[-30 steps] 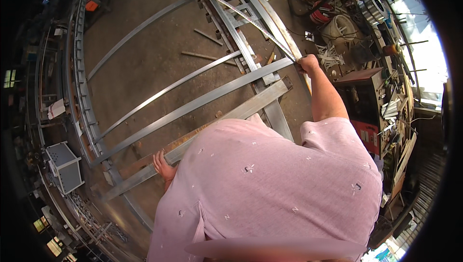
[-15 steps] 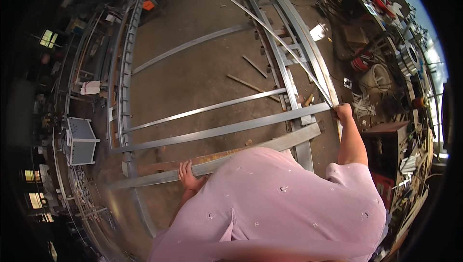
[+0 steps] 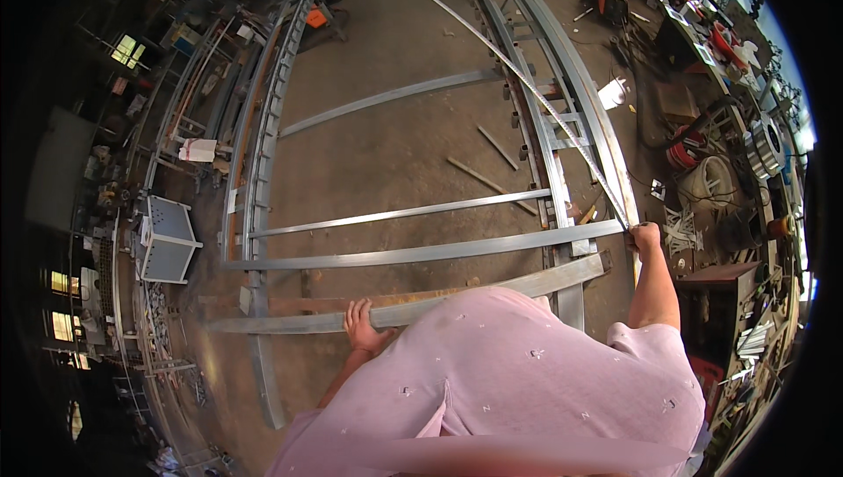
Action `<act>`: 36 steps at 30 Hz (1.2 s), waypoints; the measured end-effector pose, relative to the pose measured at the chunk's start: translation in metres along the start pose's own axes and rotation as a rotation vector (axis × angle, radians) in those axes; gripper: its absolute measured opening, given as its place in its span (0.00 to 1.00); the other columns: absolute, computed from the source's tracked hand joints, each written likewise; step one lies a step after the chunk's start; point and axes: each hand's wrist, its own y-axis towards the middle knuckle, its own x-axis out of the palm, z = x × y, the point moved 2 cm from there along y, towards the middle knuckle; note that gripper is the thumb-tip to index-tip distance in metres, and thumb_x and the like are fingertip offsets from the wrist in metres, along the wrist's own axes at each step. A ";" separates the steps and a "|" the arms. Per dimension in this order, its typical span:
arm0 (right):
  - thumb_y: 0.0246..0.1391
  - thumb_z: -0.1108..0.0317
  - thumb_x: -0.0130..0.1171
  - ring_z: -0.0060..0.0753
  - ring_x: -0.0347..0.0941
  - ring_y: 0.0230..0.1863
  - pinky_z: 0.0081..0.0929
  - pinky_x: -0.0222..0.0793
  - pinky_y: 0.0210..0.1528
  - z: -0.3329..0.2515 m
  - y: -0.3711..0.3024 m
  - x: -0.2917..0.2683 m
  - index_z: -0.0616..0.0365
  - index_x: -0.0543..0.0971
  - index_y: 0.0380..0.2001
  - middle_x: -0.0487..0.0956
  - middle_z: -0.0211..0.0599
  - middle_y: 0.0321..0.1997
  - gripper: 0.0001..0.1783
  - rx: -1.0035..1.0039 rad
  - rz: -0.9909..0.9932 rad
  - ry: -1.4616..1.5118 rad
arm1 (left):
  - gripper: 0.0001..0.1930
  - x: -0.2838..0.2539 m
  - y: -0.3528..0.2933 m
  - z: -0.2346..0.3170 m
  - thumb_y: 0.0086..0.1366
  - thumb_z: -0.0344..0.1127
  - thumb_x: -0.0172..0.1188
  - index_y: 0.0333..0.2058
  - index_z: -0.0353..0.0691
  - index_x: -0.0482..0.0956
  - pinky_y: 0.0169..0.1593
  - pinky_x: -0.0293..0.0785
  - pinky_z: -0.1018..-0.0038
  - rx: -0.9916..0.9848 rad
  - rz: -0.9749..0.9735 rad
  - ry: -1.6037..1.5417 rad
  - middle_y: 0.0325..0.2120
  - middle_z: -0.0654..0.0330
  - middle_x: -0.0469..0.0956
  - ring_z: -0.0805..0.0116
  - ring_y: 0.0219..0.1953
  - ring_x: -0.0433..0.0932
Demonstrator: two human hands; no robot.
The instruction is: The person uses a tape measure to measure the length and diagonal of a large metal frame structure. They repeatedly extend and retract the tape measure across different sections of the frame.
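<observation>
A thin pale measuring tape (image 3: 527, 82) runs diagonally across the steel frame, from the far left down to the near right corner. My right hand (image 3: 644, 238) is closed on its near end, at the tip of a galvanized crossbar (image 3: 421, 254). Nearer to my body lies a second, wider metal beam (image 3: 307, 323). My left hand (image 3: 363, 326) rests on that beam with its fingers apart, not wrapped round it. Part of the beam is hidden by my pink shirt.
Long steel rails (image 3: 606, 135) form the frame's right side, and a notched rail (image 3: 263, 143) its left. A grey metal box (image 3: 167, 240) stands at left. Loose strips (image 3: 492, 183) lie on the floor inside. A cluttered bench (image 3: 729, 64) and white bucket (image 3: 707, 180) are at right.
The whole view has shifted, so the frame appears farther right and slightly lower. My right hand still grips the tape at the corner; my left hand stays on the near beam.
</observation>
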 end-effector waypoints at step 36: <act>0.61 0.73 0.59 0.32 0.75 0.19 0.35 0.75 0.20 -0.003 -0.006 0.003 0.60 0.77 0.27 0.77 0.35 0.23 0.07 0.012 0.003 0.014 | 0.54 0.005 0.000 -0.004 0.40 0.57 0.80 0.66 0.47 0.65 0.77 0.40 0.51 0.040 0.030 -0.005 0.68 0.59 0.62 0.54 0.76 0.47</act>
